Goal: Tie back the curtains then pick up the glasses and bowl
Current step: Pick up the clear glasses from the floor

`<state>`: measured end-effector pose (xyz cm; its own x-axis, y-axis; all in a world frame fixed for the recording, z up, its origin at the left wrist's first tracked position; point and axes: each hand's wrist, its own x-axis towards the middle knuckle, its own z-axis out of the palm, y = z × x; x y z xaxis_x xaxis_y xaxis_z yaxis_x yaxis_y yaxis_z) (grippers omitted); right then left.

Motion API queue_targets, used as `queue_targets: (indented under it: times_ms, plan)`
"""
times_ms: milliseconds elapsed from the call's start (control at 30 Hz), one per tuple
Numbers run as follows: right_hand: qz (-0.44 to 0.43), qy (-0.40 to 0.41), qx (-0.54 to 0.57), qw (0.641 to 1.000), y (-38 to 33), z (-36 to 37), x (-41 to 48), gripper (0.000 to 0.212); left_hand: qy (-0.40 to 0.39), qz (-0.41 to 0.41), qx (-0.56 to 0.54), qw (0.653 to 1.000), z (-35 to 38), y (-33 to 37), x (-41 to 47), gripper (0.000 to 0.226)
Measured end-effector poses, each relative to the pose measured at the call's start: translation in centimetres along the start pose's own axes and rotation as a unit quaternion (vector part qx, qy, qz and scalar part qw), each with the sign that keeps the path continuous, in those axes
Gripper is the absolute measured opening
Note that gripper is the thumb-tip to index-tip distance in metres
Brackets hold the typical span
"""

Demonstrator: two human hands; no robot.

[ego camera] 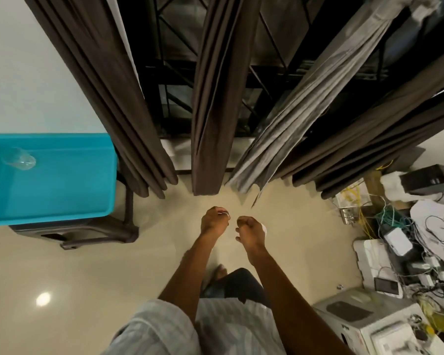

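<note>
View down over both hands, raised before the curtains. The left hand (214,221) and right hand (250,230) are close together with fingers curled. Something small and pale shows at each, but whether either pinches a tie cannot be told. The middle curtain (215,98) hangs straight ahead, long axis vertical, its hem at the floor (87,265). The left hand is the nearer, so this curtain is judged the likely next gather. The grey curtain (305,103) hangs ahead-right of the right hand. A glass (18,160) sits near the far-left corner of the blue tub (62,208), on a stand (98,234) well to the left. No bowl is in view. Cables (385,221) and a printer (364,319) crowd the floor at right.
</note>
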<state>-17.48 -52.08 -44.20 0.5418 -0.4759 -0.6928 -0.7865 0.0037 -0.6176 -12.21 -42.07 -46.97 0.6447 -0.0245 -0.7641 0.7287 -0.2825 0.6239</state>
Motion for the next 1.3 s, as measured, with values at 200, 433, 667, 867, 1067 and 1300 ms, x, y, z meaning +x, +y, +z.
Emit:
queue_targets:
  times_ms: [200, 433, 667, 867, 1067, 1300]
  plan:
    - [-0.011, -0.013, -0.063, 0.998, 1.6, 0.5, 2.2, 0.021, 0.01, -0.02, 0.023, 0.999, 0.5, -0.2, 1.0, 0.024]
    - [-0.02, -0.032, -0.072, 0.997, 3.3, -1.1, 4.6, 0.018, 0.023, -0.057, 0.021, 0.998, 2.9, -2.0, 0.9, 0.018]
    - [0.005, -0.079, -0.1, 0.992, 5.7, -5.0, 6.6, 0.02, 0.053, -0.091, 0.005, 0.994, 6.8, -3.0, -0.8, 0.017]
    - [-0.002, -0.141, -0.175, 0.974, 10.0, -7.9, 11.8, 0.039, 0.071, -0.103, -0.032, 0.992, 10.3, -4.5, -0.3, 0.015]
    - [-0.048, -0.177, -0.241, 0.953, 6.0, -10.1, 12.4, 0.034, 0.076, -0.123, 0.023, 0.989, 12.1, -6.3, 2.5, 0.022]
    - [-0.047, -0.208, -0.273, 0.938, 9.5, -7.3, 18.5, 0.037, 0.077, -0.144, 0.059, 0.985, 12.3, -10.1, 8.2, 0.027]
